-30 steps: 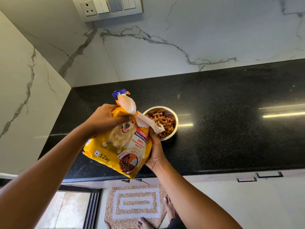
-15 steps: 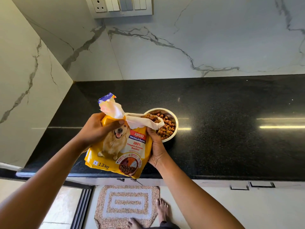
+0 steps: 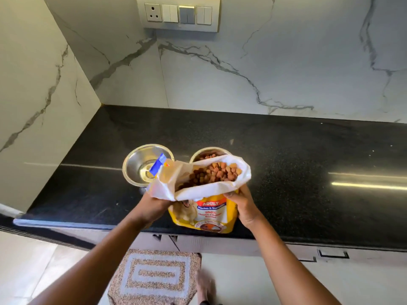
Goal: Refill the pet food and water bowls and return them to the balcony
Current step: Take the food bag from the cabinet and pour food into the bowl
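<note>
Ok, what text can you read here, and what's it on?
"ADULT": red banner on the yellow pet food bag.
"Chicken & Vege...": blue strip beneath it, ending blurred.
"100%": white panel below that.
Smaller lines under "100%": too blurred to read.
Switch panel: no readable text.

Of the food bowl (image 3: 208,150), only the far rim and a few kibbles show; the rest lies behind the folded-open white lip of the dog food bag (image 3: 204,216). The bag's torn blue flap covers part of the near rim of the steel bowl (image 3: 137,165). The fingertips of the left hand (image 3: 152,208) are hidden under the lip. The bag's small print is too blurred to read. The bottom edge cuts off both forearms, the mat (image 3: 154,276) and a blurred foot (image 3: 203,285).
</note>
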The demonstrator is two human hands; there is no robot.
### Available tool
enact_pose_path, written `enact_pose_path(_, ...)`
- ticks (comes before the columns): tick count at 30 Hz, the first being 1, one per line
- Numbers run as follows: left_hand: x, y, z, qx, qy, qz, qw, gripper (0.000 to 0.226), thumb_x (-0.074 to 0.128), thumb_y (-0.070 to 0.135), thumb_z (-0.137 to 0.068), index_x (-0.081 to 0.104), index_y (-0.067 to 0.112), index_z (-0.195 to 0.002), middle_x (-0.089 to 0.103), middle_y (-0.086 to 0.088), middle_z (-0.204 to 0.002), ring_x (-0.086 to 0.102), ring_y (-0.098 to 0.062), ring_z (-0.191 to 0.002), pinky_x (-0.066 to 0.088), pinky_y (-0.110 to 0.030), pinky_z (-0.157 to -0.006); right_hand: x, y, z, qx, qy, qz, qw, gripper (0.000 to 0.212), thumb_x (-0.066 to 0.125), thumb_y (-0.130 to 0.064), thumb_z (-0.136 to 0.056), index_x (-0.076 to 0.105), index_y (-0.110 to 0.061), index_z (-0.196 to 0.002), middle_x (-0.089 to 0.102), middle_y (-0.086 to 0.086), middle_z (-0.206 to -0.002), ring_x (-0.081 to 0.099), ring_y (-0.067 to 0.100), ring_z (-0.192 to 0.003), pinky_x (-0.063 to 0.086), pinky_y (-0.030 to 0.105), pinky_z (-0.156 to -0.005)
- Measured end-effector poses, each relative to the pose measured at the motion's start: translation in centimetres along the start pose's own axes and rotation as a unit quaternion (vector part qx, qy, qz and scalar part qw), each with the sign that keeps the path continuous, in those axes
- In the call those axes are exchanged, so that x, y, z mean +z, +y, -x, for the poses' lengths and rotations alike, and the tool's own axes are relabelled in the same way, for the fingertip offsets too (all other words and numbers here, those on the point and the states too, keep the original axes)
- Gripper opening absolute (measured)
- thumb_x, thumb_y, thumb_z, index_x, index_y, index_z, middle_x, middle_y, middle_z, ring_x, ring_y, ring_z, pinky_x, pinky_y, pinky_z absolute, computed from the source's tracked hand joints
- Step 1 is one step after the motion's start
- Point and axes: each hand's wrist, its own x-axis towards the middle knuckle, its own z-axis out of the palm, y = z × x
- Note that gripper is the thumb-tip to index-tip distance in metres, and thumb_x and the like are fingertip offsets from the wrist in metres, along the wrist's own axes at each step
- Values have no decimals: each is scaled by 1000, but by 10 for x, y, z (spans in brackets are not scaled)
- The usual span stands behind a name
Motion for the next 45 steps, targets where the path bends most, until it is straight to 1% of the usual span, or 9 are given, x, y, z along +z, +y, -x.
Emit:
enact_pose_path(5,28,-20,0,5,-40,29,999,57,73,16,-93,51,17,-146,63,-7,-141,58,-27,-134,48,-52,-108,-15,-5,23,-3,18,60,998,68,79,-28,-72,58,-13,-134,76,4,-123,69,24,-120,58,36,-97)
enact_pose_path(9,32,-35,13,-34,-27,64,997,45,81,9,-85,70,31,-123,72,-9,-124,68,-14,-116,54,-39,-98,-29,-1,41,8,31,104,994,49,72,-9,-80,66,-17,-129,77,2,-121,69,20,-119,55,33,-98)
enact_pose_path(12,31,-29,14,-18,-23,63,998,43,86,25,-67,74,22,-109,72,-22,-113,69,-16,-101,57,-37,-88,-35,-4,51,0,43,115,992,47,70,-4,-79,73,-23,-122,77,1,-120,70,17,-117,55,30,-96)
enact_pose_path(18,24,-23,7,-17,9,91,996,53,91,23,-56,75,24,-107,78,-5,-110,73,-15,-102,61,-34,-85,-35,-12,50,-24,82,121,989,41,64,-11,-83,75,-21,-121,76,8,-122,68,24,-120,52,38,-101)
enact_pose_path(26,16,-43,8,-69,-91,-62,992,93,99,35,-53,57,22,-134,71,0,-124,68,-20,-117,59,-46,-96,-42,23,79,65,51,190,978,73,86,-17,-83,50,-23,-147,69,6,-136,65,25,-129,54,49,-107)
enact_pose_path(30,20,-54,9,-89,-100,-141,981,86,96,16,-63,52,14,-137,67,2,-129,65,-18,-120,56,-42,-100,-39,44,88,55,100,271,956,88,98,-40,-67,52,-32,-142,71,-8,-131,66,10,-125,57,48,-105)
enact_pose_path(33,30,-55,8,-61,-67,-217,972,67,92,13,-70,59,9,-129,67,0,-121,64,-15,-109,55,-25,-89,-34,49,90,35,138,334,932,71,92,-37,-77,55,-30,-136,72,-10,-126,67,-1,-116,59,43,-101)
enact_pose_path(39,31,-49,13,-9,-33,-216,976,54,93,12,-68,63,17,-112,67,2,-104,65,-23,-101,57,-37,-87,-25,40,94,25,144,363,920,55,85,-30,-86,55,-34,-133,71,-7,-124,66,6,-116,58,43,-102)
enact_pose_path(45,19,-23,26,23,-32,-169,985,56,92,16,-71,62,22,-118,70,8,-112,67,-14,-105,57,-29,-88,-9,8,105,-31,155,372,915,37,74,-31,-96,62,-28,-131,74,-8,-122,70,6,-112,61,34,-94)
